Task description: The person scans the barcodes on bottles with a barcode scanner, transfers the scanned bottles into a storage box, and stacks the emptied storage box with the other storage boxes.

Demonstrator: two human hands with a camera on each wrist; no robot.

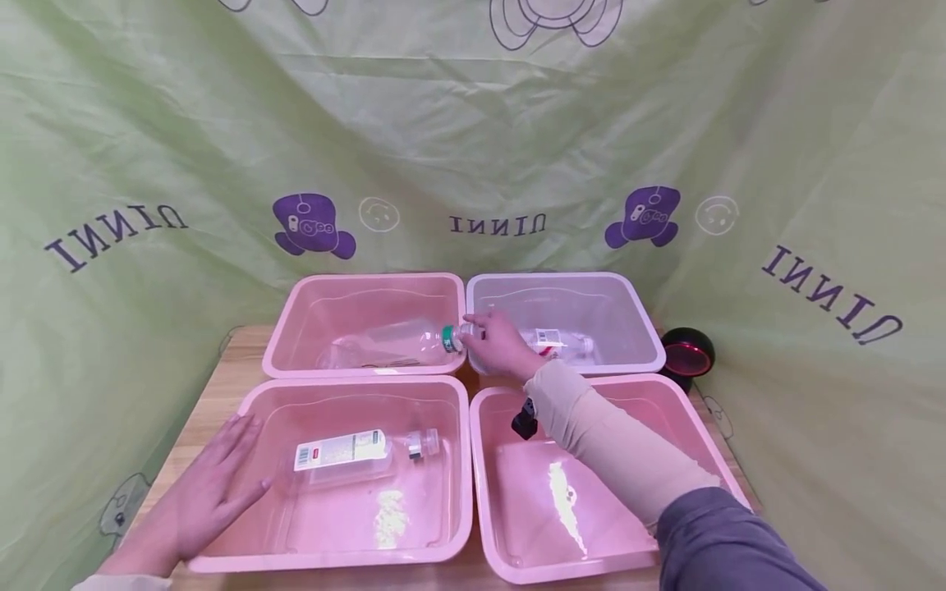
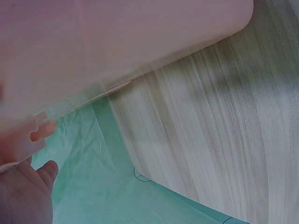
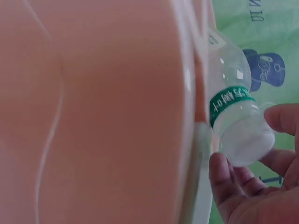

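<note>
Mostly inside basin (image 1: 377,304) — green-banded bottle (image 1: 402,342).

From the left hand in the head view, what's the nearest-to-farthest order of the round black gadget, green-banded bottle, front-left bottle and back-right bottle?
1. Front-left bottle, just right of the left hand.
2. Green-banded bottle, at back left.
3. Back-right bottle, in the pale purple tub.
4. Round black gadget, at far right.
</note>
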